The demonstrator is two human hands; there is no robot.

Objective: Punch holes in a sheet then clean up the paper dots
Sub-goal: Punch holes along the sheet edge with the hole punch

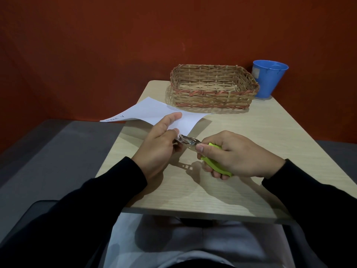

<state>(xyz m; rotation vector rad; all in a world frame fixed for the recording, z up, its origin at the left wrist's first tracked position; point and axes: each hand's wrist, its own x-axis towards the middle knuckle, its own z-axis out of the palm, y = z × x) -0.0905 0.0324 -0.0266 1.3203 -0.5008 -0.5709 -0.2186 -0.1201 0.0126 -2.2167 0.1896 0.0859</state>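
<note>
Red wall backs a pale wooden bench (pixel 251 136). Left hand (pixel 160 140) pinches the white paper sheet (pixel 154 111), lifted above the bench just nearer than the woven wicker basket (pixel 212 88). Right hand (pixel 235 153) grips the green-handled metal hole punch (pixel 195 144), nose pointing left at the sheet's near corner. A blue plastic cup (pixel 268 80) stands right of the basket; nothing obstructs.

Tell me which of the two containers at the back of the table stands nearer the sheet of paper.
The woven basket. It sits just behind the sheet of paper, its front wall close to the sheet's far edge, while the blue cup stands beyond the basket's right end, at the table's far corner.
</note>
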